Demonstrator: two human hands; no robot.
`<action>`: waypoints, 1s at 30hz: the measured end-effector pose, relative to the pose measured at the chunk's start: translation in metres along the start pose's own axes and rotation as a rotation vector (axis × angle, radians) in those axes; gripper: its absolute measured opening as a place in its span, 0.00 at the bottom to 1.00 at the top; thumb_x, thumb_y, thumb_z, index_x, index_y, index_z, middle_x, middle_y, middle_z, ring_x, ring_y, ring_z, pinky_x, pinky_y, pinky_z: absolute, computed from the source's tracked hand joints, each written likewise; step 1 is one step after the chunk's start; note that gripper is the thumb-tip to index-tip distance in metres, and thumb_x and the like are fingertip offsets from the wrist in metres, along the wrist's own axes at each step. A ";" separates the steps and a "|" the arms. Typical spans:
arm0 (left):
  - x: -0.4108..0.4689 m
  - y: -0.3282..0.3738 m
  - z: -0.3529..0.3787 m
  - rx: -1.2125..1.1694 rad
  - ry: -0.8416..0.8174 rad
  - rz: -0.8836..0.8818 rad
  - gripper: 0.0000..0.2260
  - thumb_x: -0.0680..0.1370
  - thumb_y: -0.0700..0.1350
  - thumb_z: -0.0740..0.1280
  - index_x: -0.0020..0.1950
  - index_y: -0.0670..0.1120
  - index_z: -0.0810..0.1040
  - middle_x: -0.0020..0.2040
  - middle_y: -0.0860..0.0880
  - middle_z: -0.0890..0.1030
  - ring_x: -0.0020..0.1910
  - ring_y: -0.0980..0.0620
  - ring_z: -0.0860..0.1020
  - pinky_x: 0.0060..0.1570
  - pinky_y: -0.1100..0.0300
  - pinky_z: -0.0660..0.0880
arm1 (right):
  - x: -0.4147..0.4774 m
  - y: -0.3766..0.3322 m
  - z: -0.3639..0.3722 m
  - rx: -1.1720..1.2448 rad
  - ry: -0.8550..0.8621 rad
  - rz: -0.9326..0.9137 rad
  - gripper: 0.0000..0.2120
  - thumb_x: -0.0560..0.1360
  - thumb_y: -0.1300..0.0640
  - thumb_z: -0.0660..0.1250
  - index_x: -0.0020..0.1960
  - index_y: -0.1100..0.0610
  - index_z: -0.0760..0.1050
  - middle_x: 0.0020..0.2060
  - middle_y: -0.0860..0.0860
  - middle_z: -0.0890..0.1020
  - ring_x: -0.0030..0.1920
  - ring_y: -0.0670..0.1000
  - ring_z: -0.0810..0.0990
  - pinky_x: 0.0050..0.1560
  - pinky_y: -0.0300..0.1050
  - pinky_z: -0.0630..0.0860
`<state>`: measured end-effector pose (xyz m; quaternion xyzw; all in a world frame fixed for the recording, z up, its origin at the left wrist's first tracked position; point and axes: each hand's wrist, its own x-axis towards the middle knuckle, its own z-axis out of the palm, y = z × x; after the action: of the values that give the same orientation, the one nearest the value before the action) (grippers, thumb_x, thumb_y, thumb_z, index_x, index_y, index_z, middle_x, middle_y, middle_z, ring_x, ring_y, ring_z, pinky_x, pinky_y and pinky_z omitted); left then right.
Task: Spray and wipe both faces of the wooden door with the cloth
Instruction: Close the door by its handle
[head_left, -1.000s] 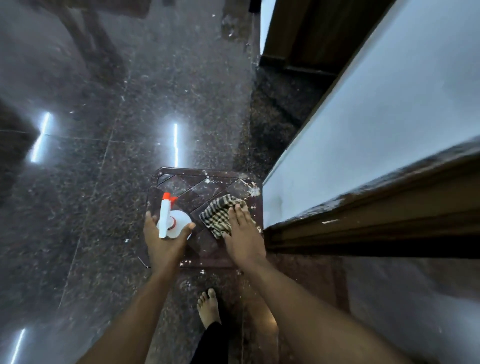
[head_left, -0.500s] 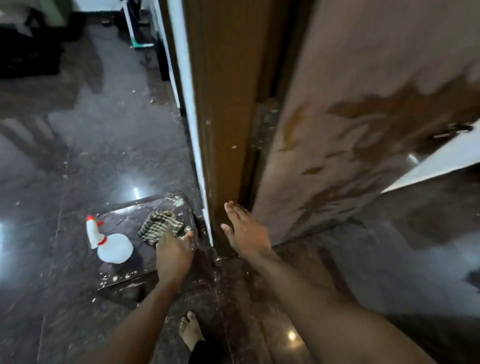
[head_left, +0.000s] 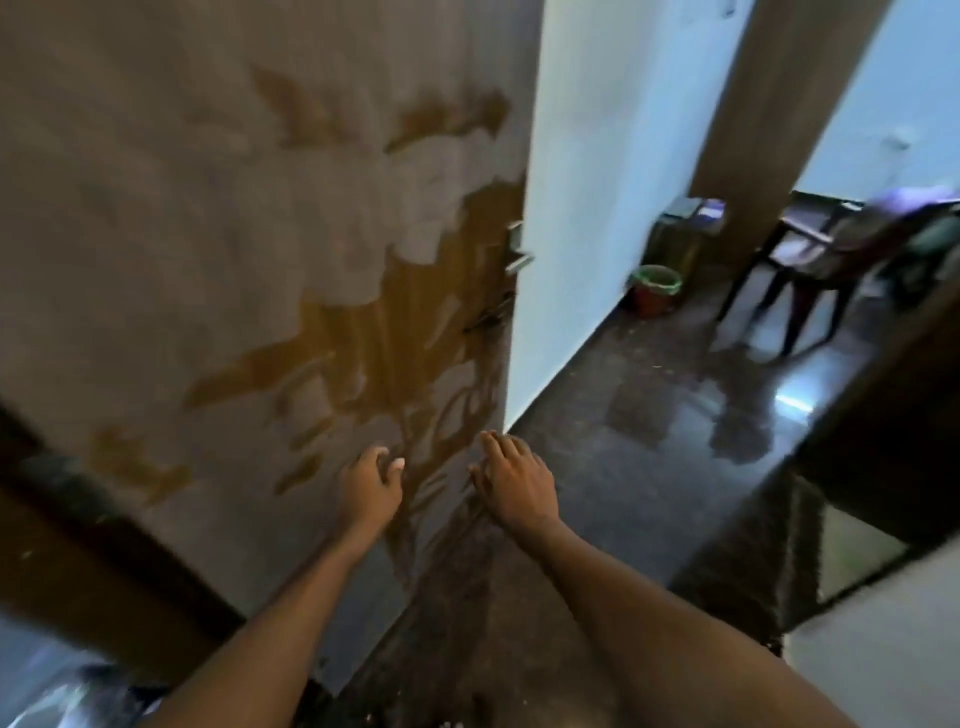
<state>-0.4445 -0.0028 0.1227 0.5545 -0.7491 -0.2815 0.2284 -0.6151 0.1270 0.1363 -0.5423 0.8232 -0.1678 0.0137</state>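
Wooden door (head_left: 208, 208) fills the left of the view, its long axis upright and its free edge, with the metal handle (head_left: 519, 257), toward the right. Most of this face carries a pale dusty film. Bare brown streaks run from the handle down toward the bottom, so the wiping here looks only part done.

The left grip (head_left: 370, 488) is in front of the lower face, fingers relaxed and holding nothing (whether it touches the wood cannot be told). The right grip (head_left: 517, 483) hangs just beside the door's bottom corner, fingers straight and spread, also bare. The face lies ahead and to the left of both, and the left is the nearer to it.

Neither cloth nor spray bottle is in view, so the next move probably has to begin with fetching them.

Underfoot is a dark, glossy stone floor (head_left: 623, 493) that mirrors the lights. A white wall (head_left: 597, 182) stands behind the door's edge. Further right sit a small green-rimmed bucket (head_left: 655, 291) and a chair (head_left: 831, 260), both well apart from the door.
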 end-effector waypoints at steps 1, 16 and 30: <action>0.009 0.036 0.009 0.030 -0.012 0.067 0.15 0.72 0.53 0.64 0.52 0.45 0.78 0.48 0.42 0.82 0.49 0.39 0.79 0.47 0.50 0.76 | 0.001 0.022 -0.017 0.016 0.032 0.069 0.27 0.81 0.42 0.59 0.75 0.54 0.67 0.71 0.51 0.73 0.71 0.54 0.70 0.65 0.52 0.72; 0.235 0.419 0.184 0.305 -0.106 0.474 0.27 0.77 0.56 0.61 0.68 0.38 0.65 0.66 0.38 0.69 0.65 0.38 0.67 0.61 0.44 0.67 | 0.136 0.247 -0.133 -0.157 0.121 0.419 0.23 0.81 0.39 0.59 0.68 0.53 0.73 0.65 0.50 0.77 0.61 0.54 0.78 0.53 0.51 0.78; 0.351 0.482 0.301 0.281 -0.297 0.215 0.15 0.76 0.40 0.60 0.61 0.44 0.77 0.64 0.41 0.75 0.62 0.37 0.73 0.62 0.48 0.71 | 0.188 0.336 -0.131 -0.180 0.109 0.516 0.21 0.81 0.39 0.58 0.64 0.52 0.75 0.60 0.50 0.80 0.56 0.52 0.80 0.51 0.50 0.79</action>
<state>-1.0779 -0.1800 0.2366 0.4503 -0.8611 -0.2270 0.0651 -1.0175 0.1122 0.1918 -0.3041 0.9451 -0.1138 -0.0369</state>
